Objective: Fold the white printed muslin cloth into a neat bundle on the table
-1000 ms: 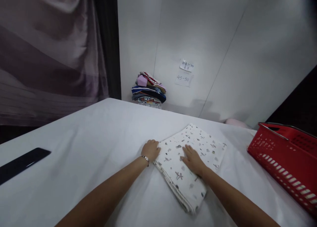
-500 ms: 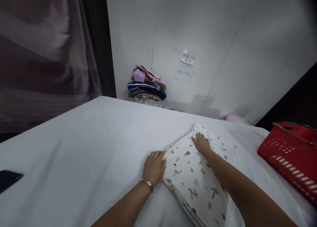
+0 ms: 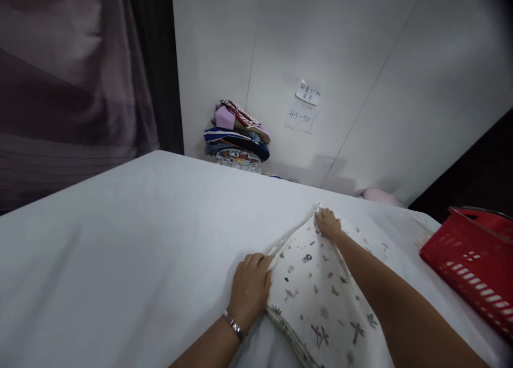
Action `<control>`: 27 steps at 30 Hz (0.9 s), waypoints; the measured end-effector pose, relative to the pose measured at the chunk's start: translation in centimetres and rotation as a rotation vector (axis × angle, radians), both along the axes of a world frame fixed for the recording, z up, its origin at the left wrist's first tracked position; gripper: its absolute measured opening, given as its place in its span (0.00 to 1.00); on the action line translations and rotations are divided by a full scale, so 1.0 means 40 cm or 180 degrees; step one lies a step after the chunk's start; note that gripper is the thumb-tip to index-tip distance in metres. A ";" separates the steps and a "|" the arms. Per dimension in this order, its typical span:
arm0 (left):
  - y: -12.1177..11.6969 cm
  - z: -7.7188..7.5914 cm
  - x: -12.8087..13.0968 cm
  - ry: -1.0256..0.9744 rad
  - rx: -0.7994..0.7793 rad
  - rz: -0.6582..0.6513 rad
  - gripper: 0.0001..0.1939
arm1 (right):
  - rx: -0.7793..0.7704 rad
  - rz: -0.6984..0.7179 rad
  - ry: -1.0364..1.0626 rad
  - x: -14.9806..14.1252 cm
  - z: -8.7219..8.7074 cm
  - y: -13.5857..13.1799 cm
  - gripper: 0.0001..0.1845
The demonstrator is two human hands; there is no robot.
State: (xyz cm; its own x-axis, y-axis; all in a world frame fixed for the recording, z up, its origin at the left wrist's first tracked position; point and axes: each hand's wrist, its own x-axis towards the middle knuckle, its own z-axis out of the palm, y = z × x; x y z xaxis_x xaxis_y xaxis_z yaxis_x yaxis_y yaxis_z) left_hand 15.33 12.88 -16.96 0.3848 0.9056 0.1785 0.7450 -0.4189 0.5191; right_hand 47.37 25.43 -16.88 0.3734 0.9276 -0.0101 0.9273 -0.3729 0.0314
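Fingers (image 3: 259, 262) of the nearer left hand (image 3: 249, 290) bend close together at the left edge of a patterned cloth (image 3: 320, 288) lying rightward on the white table (image 3: 140, 223), that edge slanting to the right hand (image 3: 329, 224) at its far corner, both grips unclear.

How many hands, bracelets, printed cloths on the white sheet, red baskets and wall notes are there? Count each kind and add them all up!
Hands: 2 (left hand, right hand)
Bracelet: 1
Printed cloth: 1
Red basket: 1
Wall notes: 2 (upper note, lower note)
Total: 7
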 end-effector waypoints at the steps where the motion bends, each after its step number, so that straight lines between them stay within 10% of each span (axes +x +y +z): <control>1: 0.000 0.000 0.000 -0.0006 -0.0002 0.0003 0.16 | 0.0023 -0.0010 0.0030 0.006 -0.004 0.008 0.28; 27: 0.004 0.017 -0.011 0.0270 -0.0576 0.0448 0.13 | 0.0721 -0.0190 0.0373 0.075 -0.004 0.164 0.25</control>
